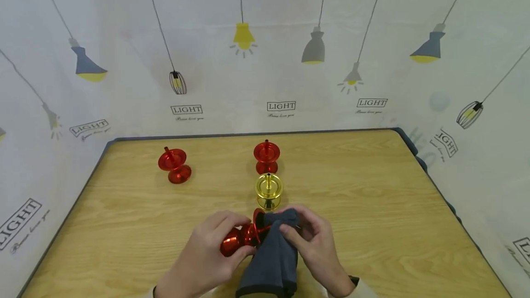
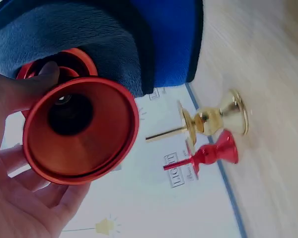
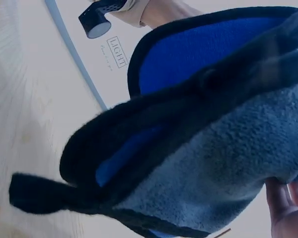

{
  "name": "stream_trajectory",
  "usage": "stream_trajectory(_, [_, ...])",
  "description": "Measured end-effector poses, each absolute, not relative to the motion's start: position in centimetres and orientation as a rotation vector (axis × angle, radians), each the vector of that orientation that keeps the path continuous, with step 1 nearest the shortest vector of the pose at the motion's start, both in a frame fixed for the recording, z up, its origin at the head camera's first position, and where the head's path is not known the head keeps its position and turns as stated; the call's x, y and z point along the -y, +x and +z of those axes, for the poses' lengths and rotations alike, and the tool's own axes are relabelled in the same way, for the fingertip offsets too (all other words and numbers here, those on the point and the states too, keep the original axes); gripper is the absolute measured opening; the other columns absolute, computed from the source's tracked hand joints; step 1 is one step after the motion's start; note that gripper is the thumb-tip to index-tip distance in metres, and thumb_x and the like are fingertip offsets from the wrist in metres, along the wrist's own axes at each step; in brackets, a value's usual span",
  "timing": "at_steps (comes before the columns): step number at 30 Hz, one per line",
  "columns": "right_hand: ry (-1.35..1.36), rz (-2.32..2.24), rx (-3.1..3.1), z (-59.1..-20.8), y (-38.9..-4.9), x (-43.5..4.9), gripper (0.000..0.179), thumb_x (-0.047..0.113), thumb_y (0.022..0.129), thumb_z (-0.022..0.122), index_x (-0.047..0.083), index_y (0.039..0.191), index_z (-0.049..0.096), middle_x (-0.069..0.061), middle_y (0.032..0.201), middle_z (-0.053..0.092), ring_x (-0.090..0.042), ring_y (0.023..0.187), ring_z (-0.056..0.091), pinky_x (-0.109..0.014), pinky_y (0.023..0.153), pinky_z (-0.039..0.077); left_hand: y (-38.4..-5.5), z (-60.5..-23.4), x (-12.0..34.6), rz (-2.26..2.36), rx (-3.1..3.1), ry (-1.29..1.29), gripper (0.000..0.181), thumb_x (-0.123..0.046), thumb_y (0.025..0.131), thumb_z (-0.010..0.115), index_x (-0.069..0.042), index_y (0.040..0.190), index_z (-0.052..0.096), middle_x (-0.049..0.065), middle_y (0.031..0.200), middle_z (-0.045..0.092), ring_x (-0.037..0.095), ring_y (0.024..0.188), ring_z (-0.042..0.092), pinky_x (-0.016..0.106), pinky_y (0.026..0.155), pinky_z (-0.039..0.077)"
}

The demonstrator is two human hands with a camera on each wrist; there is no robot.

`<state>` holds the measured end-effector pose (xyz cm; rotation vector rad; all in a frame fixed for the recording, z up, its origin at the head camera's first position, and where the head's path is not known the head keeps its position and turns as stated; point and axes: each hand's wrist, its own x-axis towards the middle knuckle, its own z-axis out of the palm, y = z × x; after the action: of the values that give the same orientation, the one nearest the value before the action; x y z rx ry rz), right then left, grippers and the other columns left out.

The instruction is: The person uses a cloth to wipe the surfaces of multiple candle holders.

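My left hand [image 1: 207, 249] grips a shiny red candle holder [image 1: 233, 242], tipped on its side with the spike end toward the right. In the left wrist view the hollow underside of its base [image 2: 116, 144] faces the camera. With thumb and fingers my right hand [image 1: 319, 243] pinches a grey-blue cloth [image 1: 271, 261] at the spike of that holder. The cloth hangs down between the hands and covers part of the dish and spike. Its bright blue reverse side [image 3: 198, 59] and dark edging show in the right wrist view.
A gold candle holder [image 1: 269, 190] stands upright just beyond the hands. Behind it is an upright red candle holder [image 1: 267, 153], and another red one [image 1: 175, 164] stands at the far left. The wooden table [image 1: 372, 187] meets lamp-printed wall sheeting [image 1: 265, 77] at the back.
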<state>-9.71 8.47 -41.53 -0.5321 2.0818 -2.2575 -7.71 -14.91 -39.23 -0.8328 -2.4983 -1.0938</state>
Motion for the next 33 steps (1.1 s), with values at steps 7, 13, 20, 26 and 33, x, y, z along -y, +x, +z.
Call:
stream_trajectory(7, [-0.639,-2.284,-2.033,-41.2,-9.9,-8.7,0.022,-0.004,0.095,0.064,-0.008,0.117,0.062,-0.001,0.112,0.071,-0.013,0.100,0.069,-0.027,0.081,0.058,-7.6,-39.6,14.6,-0.835,2.390,-0.908,0.048,-0.018,0.069,0.094,-0.012,0.111,0.070,-0.003,0.101,0.071,0.010,0.088,0.066,0.030,0.077,0.059])
stream_trajectory(13, [-0.950,-2.263,-1.923,-41.0,-10.4,-9.4,0.025,-0.013,0.093,0.062,-0.007,0.117,0.061,0.001,0.115,0.071,-0.013,0.107,0.069,-0.027,0.085,0.058,-9.5,-40.4,16.0,-1.759,2.479,-1.167,0.016,-0.013,0.097,0.069,-0.012,0.113,0.068,-0.001,0.099,0.072,0.005,0.088,0.068,0.027,0.077,0.059])
stream_trajectory(20, [-0.948,-2.258,-1.937,-41.3,-10.2,-9.7,0.026,-0.013,0.092,0.062,-0.007,0.118,0.062,0.002,0.115,0.072,-0.012,0.106,0.070,-0.026,0.083,0.058,-10.6,-41.8,16.3,-2.191,2.478,-1.177,0.022,-0.013,0.106,0.052,-0.005,0.119,0.067,-0.001,0.100,0.068,0.004,0.086,0.063,0.023,0.071,0.056])
stream_trajectory(26, [-0.649,-2.278,-2.092,-41.6,-10.1,-9.4,0.024,-0.005,0.095,0.064,-0.006,0.119,0.062,-0.001,0.116,0.072,-0.013,0.105,0.069,-0.025,0.083,0.057,-9.1,-41.9,14.7,-1.232,2.440,-0.932,0.039,-0.023,0.084,0.084,-0.014,0.118,0.068,-0.002,0.108,0.072,0.011,0.096,0.067,0.041,0.088,0.059])
stream_trajectory(33, [-0.543,-2.284,-2.100,-41.3,-10.1,-9.2,0.024,-0.003,0.095,0.065,-0.007,0.118,0.061,0.000,0.114,0.071,-0.012,0.106,0.068,-0.023,0.084,0.055,-8.6,-41.9,13.8,-0.784,2.255,-0.791,0.047,-0.017,0.071,0.088,-0.006,0.113,0.069,0.003,0.103,0.074,0.019,0.091,0.068,0.051,0.093,0.055])
